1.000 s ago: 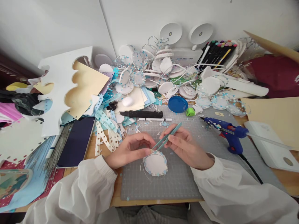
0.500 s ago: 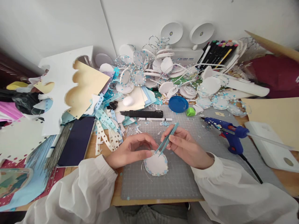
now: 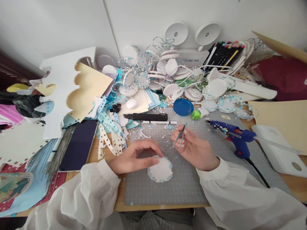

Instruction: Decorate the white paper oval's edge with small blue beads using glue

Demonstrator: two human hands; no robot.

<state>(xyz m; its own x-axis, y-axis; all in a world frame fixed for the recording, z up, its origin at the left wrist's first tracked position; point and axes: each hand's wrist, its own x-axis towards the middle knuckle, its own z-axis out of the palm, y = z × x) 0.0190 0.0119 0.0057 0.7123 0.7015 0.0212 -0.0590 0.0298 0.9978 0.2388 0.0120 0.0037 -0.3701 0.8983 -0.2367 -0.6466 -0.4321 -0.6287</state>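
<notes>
Between the thumb and fingers of my left hand (image 3: 137, 156) is the upper left edge of a round white disc (image 3: 160, 170), ringed with small pale blue stars and thin wire. The disc is just above or on the grey cutting mat (image 3: 141, 195); I cannot tell which. My right hand (image 3: 195, 147) is closed around teal tweezers (image 3: 180, 135), their tips apart and pointing down, up and to the right of the disc. Whether anything tiny is at the tips is too small to tell.
A blue glue gun (image 3: 236, 135) lies at the right with its cord. Beyond my hands are a black utility knife (image 3: 146, 117), a thin white pen (image 3: 159, 122), a blue lid (image 3: 183, 107) and piled white discs (image 3: 171, 67). A phone (image 3: 78, 145) and punched paper strips (image 3: 109, 137) lie left.
The tweezers have moved from the disc's upper edge up and to the right, with my right hand turning. My left hand has stayed at the disc, its thumb now further over the face.
</notes>
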